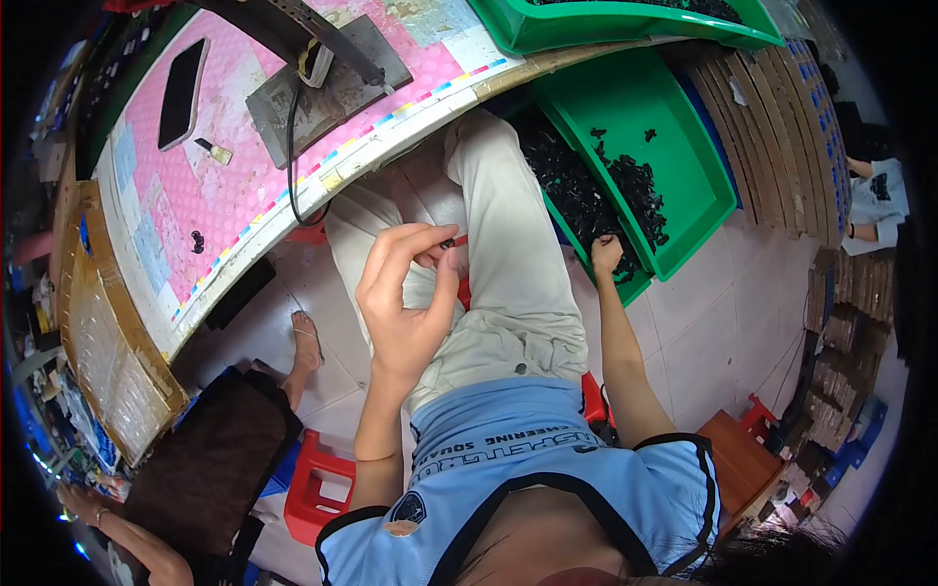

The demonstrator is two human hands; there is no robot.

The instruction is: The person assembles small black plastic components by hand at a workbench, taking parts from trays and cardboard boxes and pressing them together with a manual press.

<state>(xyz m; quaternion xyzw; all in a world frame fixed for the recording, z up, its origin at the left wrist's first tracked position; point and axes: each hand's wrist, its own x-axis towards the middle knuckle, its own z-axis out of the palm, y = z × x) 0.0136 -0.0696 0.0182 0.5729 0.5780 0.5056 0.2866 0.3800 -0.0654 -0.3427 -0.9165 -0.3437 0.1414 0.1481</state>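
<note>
The left fingers [403,237] are pinching 1 small black part [449,243] at their tips, a light grip suiting it; right fingers [605,240] are resting curled among black pieces [562,176] in the green tray [637,289], their hold not showing

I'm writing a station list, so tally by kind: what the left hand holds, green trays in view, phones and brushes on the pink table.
Small black part in the left hand: 1
Green trays: 3
Phone: 1
Brush: 1
Total: 6
</note>
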